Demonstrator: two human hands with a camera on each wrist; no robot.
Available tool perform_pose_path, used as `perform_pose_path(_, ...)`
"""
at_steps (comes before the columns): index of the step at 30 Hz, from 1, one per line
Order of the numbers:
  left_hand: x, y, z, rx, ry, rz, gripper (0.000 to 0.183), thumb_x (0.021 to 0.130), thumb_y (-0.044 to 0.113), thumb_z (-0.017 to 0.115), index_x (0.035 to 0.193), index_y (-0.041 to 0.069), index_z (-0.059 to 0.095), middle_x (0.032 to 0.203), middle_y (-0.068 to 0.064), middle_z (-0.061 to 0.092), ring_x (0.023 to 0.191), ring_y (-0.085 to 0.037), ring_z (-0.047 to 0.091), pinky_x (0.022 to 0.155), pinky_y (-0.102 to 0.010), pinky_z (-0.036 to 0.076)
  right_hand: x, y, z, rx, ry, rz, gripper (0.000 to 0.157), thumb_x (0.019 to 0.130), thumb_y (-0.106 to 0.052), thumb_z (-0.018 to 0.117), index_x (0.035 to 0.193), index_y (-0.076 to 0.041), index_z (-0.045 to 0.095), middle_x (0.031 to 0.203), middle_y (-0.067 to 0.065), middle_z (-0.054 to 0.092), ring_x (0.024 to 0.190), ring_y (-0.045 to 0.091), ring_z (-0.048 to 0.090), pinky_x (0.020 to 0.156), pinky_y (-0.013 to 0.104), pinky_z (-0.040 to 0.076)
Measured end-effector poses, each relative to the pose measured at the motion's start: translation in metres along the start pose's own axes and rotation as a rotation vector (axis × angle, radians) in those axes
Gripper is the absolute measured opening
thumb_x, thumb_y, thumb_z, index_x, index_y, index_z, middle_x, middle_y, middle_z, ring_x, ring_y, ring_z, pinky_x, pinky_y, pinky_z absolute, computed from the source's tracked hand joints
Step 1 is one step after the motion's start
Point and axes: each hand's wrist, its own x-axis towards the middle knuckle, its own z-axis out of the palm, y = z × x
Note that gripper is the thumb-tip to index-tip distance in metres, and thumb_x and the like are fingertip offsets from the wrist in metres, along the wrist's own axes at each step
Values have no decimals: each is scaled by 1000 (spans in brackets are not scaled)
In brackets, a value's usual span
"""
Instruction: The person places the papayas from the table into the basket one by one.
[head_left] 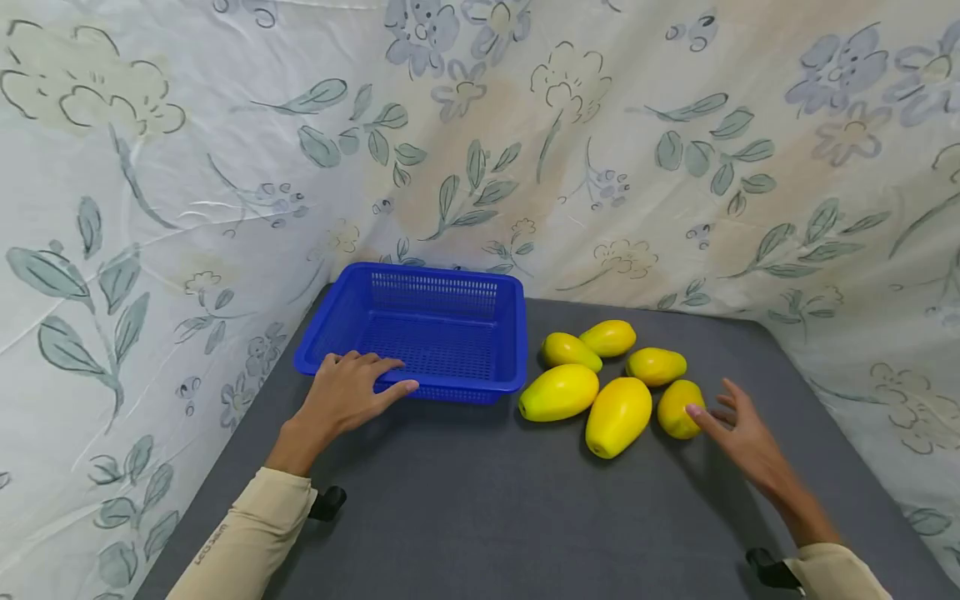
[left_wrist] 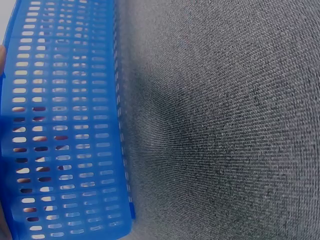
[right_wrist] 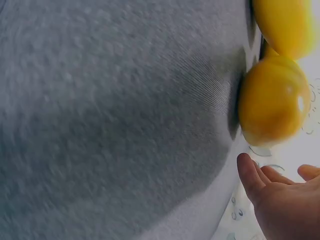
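In the head view my left hand [head_left: 347,392] grips the front rim of a blue plastic basket [head_left: 315,342], fingers over the edge and thumb along the outside. Bits of the fingers show through the slotted basket wall [left_wrist: 65,125] in the left wrist view. My right hand [head_left: 746,437] is beside the nearest yellow papaya [head_left: 679,410], fingers spread and holding nothing. From the right wrist, that papaya [right_wrist: 274,102] appears just beyond the fingertips [right_wrist: 243,161]. Several more papayas lie left of it, among them a large front one [head_left: 618,418] and one by the basket [head_left: 558,393].
A dark grey cloth-covered table [head_left: 480,500] carries everything. Floral fabric [head_left: 570,167] hangs behind and at both sides, close to the back of the basket. Two papayas, a greenish-yellow one [head_left: 572,351] and a yellow one [head_left: 608,338], lie farthest back.
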Motion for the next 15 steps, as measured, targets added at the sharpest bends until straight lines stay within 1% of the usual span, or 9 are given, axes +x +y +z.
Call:
perform_pose_path(7, 1, 2, 2, 3, 22, -1, 68, 99, 72, 54, 141, 21, 71, 134, -14, 73, 121, -42, 66, 97, -64, 47, 8, -3, 9, -13, -5, 32, 110, 105, -63, 52, 167, 0, -14, 164, 47, 9, 145, 67, 27, 109, 79, 33)
perform_pose_path(12, 1, 2, 3, 2, 34, -6, 67, 99, 71, 55, 141, 21, 71, 134, -14, 72, 122, -41, 65, 99, -64, 45, 12, -5, 15, -4, 6, 27, 105, 107, -62, 49, 167, 4, -7, 162, 46, 16, 143, 65, 32, 110, 77, 35)
perform_pose_path(15, 1, 2, 3, -3, 37, -10, 67, 99, 71, 56, 141, 21, 71, 134, -14, 72, 122, -41, 64, 100, -65, 44, 16, -5, 18, 2, 11, 35, 105, 107, -63, 47, 166, 6, -5, 161, 46, 19, 142, 63, 35, 109, 75, 37)
